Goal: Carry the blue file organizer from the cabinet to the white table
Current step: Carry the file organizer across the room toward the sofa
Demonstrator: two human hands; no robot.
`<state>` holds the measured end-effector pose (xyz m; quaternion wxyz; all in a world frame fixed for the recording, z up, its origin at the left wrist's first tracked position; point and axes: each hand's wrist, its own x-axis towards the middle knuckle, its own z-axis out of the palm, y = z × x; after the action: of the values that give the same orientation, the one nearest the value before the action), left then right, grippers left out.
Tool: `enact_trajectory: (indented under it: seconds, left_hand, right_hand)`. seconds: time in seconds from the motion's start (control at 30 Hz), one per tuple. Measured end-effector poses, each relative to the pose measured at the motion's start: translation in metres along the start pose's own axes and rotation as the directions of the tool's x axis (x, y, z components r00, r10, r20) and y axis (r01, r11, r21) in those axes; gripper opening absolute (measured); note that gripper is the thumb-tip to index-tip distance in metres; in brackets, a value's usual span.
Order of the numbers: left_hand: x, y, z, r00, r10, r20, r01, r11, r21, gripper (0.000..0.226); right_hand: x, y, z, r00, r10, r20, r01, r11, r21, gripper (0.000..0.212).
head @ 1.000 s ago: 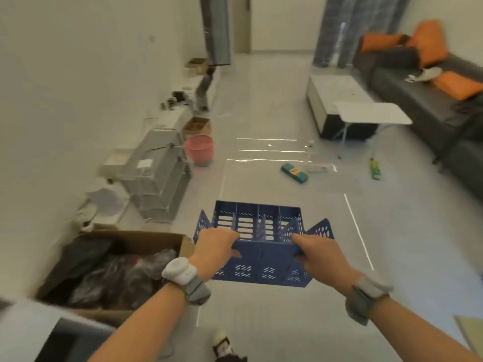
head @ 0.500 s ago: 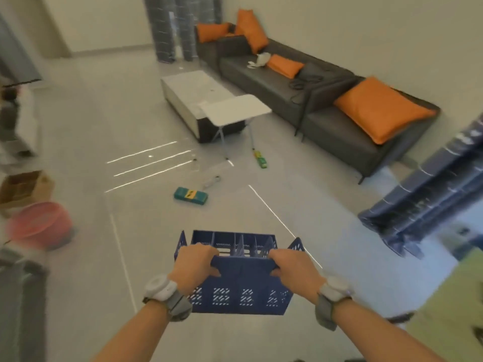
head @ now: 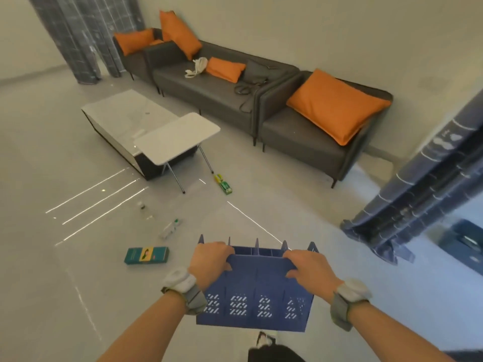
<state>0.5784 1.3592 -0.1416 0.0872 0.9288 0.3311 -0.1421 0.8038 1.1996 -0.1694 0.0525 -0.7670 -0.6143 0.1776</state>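
We grip the blue file organizer point(head: 257, 291) by its top edge, left hand point(head: 210, 259) and right hand point(head: 309, 267) curled over it, keeping it level toward the white table point(head: 180, 135).

Dark grey leather sofa point(head: 235, 100) with orange cushions point(head: 337, 105) against plain wall; glossy pale tiled floor point(head: 52, 165); patterned grey curtains point(head: 86, 37).

I count one blue file organizer point(head: 257, 296), two hands — left hand point(head: 210, 261), right hand point(head: 309, 270) — five orange cushions point(head: 337, 105), two white tables point(head: 177, 137), two wristbands point(head: 183, 282).
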Motion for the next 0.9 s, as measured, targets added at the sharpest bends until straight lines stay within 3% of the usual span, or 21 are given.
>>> enact_trajectory:
  seconds: [0.2,0.4,0.63,0.9]
  left_hand:
    - [0.124,-0.075,-0.076,0.994,-0.069,-0.087,0.067,0.998,-0.021,0.022]
    - [0.236,-0.164,-0.116,0.976,-0.136,-0.172,0.133,0.991,-0.031,0.021]
    - [0.39,-0.293,-0.161,0.985,-0.126,-0.121,0.113,0.988,-0.107,0.026]
    - [0.542,-0.401,-0.216,0.991,-0.092,-0.099,0.084,0.993,-0.082,0.023]
  right_hand:
    - [0.17,0.019,-0.081,0.992,-0.128,-0.023,0.126,0.99,-0.069,0.022]
    - [0.33,0.018,-0.111,0.979,-0.205,0.006,0.204,0.97,-0.132,0.022]
    - [0.526,0.011,-0.144,0.987,-0.154,0.039,0.158,0.976,-0.146,0.018]
    - [0.699,0.015,-0.169,0.993,-0.107,0.055,0.113,0.988,-0.11,0.015]
